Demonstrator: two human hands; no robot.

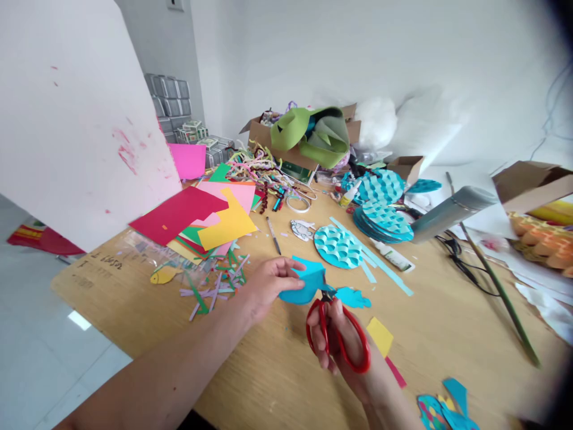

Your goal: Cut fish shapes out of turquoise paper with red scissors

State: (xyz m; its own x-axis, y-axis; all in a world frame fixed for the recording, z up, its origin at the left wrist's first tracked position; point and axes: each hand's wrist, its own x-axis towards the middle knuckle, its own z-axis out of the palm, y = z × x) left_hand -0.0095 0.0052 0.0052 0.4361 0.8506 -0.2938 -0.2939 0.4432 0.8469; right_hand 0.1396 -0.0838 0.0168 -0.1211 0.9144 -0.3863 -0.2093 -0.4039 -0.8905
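My left hand [273, 279] pinches a blue piece of paper [304, 283] above the front part of the table. In my right hand [338, 337] is a pair of scissors [358, 346] with red handles, my fingers through the loops. Its blades meet the right edge of the blue paper; how far they are apart I cannot make out. Just beyond the scissors lies a blue paper cutout [353, 297]. Farther back rests a blue disc [338, 246] covered with pale wavy paper strips, beside a white fish drawing [302, 230].
Coloured paper sheets [179, 216] and paper scraps [219, 280] lie on the left. A white board [80, 131] stands at the left edge. Toward the right are a grey cylinder [454, 213], a glue bottle [394, 257] and a long green stick [501, 292]. A filled cardboard box [264, 134] stands behind.
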